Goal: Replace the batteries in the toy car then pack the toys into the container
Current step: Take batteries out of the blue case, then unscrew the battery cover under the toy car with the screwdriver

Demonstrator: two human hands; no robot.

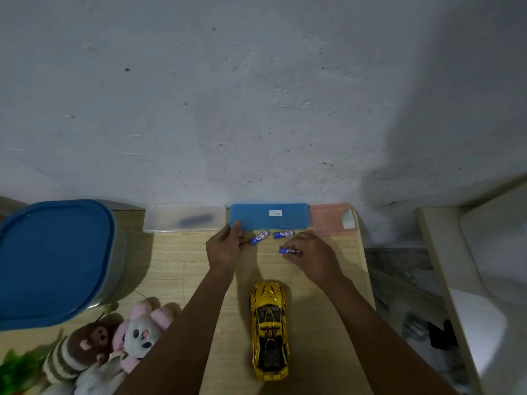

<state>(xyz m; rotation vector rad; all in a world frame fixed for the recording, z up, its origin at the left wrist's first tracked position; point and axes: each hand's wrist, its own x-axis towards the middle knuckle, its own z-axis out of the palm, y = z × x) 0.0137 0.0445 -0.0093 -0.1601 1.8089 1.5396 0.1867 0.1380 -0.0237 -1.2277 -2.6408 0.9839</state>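
Several items, logged left to right. Container [54, 260], blue lid on, at 9 o'clock. Plush toys [114, 343] heaped at 7 o'clock. Clear case [184, 218] against the wall at 11.

Left hand [225, 249]: thumb on the left end of the blue case [269, 216] at 12, fingers curled beneath; a real hold or only a touch, cannot tell. Case carries a small white sticker, print too small to read. First battery [259, 237] and second battery [283, 234] lie loose just in front of it.

Toy car [269, 330] sits upright at 6 o'clock, lengthwise toward the wall, between the forearms, untouched. Likely light and stiff; glossy gold shell looks slippery. Best taken across the flanks between the wheels.

Right hand [310, 256] at 1 o'clock pinches the third battery [288, 250] in its fingertips. All three batteries probably light, smooth, prone to roll; hold mid-barrel. Blue-and-white wraps, red lettering, brand unreadable. Pink case [332, 218] at 1 o'clock, by the wall.
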